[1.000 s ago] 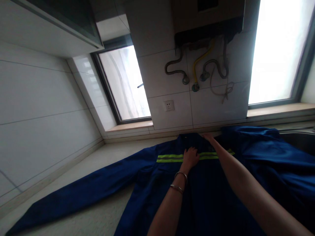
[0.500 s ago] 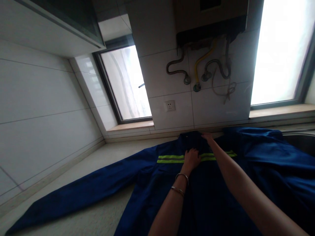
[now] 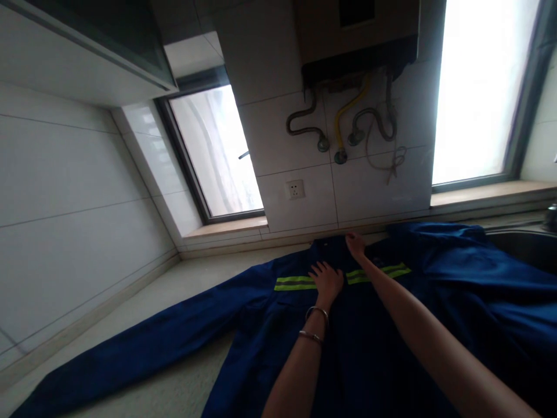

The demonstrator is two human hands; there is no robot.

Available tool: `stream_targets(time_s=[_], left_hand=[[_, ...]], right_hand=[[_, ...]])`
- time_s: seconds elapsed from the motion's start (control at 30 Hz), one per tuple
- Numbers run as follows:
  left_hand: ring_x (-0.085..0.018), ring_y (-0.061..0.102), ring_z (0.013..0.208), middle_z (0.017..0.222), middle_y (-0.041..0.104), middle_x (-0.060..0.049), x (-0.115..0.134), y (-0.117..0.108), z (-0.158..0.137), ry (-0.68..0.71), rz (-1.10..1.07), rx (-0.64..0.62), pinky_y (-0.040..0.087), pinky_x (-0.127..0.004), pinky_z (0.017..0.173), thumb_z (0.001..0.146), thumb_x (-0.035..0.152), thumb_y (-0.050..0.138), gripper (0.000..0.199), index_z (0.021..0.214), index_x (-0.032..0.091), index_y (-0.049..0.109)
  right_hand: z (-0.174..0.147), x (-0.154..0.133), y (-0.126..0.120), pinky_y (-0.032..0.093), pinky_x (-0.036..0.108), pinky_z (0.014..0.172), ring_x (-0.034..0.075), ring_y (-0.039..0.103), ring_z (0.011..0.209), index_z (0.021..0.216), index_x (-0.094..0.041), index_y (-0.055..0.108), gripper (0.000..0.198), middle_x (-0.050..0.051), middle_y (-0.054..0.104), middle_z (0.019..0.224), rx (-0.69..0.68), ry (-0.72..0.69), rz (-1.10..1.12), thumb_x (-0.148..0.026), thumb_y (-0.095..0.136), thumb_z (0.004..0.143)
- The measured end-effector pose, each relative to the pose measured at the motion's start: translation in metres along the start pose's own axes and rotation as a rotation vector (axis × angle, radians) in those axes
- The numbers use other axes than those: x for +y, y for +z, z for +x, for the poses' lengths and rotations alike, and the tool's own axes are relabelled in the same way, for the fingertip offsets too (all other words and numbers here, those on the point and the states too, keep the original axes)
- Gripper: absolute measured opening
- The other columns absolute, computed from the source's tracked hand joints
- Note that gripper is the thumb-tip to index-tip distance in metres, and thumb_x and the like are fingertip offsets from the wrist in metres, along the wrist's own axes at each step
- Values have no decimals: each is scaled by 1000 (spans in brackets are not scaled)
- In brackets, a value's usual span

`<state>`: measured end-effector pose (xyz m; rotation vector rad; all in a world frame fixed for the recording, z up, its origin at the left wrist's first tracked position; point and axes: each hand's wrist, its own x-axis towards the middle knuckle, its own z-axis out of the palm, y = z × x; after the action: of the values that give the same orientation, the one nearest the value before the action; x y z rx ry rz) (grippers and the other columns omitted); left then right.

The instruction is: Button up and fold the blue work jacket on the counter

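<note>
A dark blue work jacket (image 3: 261, 342) with yellow-green reflective chest stripes lies front up on the countertop. Its left-side sleeve stretches out towards the lower left corner, while the other side bunches near the sink. My left hand (image 3: 327, 281), two bangles on the wrist, rests with fingers spread on the chest beside the stripe. Up at the collar (image 3: 333, 247), my right hand (image 3: 355, 245) is closed on the jacket's collar edge. The fingertips of that hand are partly hidden.
A pale countertop (image 3: 209, 261) runs along the tiled wall, which has a socket (image 3: 295, 188). Above hang a water heater (image 3: 361, 35) and its pipes (image 3: 339, 125). A dark sink (image 3: 522, 244) is at the right, a wall cabinet (image 3: 100, 52) at upper left. Two windows flank the heater.
My left hand has spread its fingers and shifted slightly left on the chest. My right hand stays at the collar. The view has turned a little to the right.
</note>
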<state>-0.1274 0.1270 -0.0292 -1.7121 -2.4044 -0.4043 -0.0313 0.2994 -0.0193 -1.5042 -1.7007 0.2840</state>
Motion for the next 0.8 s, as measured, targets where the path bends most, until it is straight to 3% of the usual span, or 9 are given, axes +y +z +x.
stream_targets(time_s=[0.17,0.27,0.43,0.57,0.7,0.8], left_hand=[[-44,26,130,144,31,-20,-3,5,3,68,13,-46,23,-62,99,86,53,26,70,140,11,33],[-46,27,129,145,32,-18,-7,4,2,140,28,-54,23,-64,98,85,54,29,68,141,16,33],[-48,27,128,145,31,-16,-9,1,1,161,26,-69,24,-65,97,83,54,35,66,141,21,34],[-47,25,129,145,31,-16,-8,-5,-1,154,7,-92,23,-66,97,85,55,27,65,140,21,35],[-46,23,130,146,29,-17,-8,-8,-3,171,19,-127,21,-66,98,86,56,23,67,140,19,34],[-45,23,131,144,33,-18,-9,-6,-4,146,-6,-96,20,-65,98,85,58,22,68,138,17,37]], right_hand=[[-22,-68,30,39,26,89,18,56,102,104,-19,66,33,7,65,107,-181,-238,-79,-28,41,85],[-37,-90,44,38,32,91,23,54,105,97,-22,69,26,8,65,105,-301,-328,-160,-29,49,82],[-42,-79,47,38,38,91,25,51,111,112,-21,63,33,11,59,117,-416,-323,-281,-19,45,84],[-39,-65,48,36,44,93,27,46,117,125,-22,53,38,13,50,129,-462,-285,-340,-29,40,90],[-41,-71,48,35,45,94,28,45,118,131,-21,46,45,14,48,131,-422,-288,-357,-38,36,91],[-35,-70,29,34,37,96,23,45,118,130,-20,47,43,12,52,128,-321,-328,-352,-33,26,95]])
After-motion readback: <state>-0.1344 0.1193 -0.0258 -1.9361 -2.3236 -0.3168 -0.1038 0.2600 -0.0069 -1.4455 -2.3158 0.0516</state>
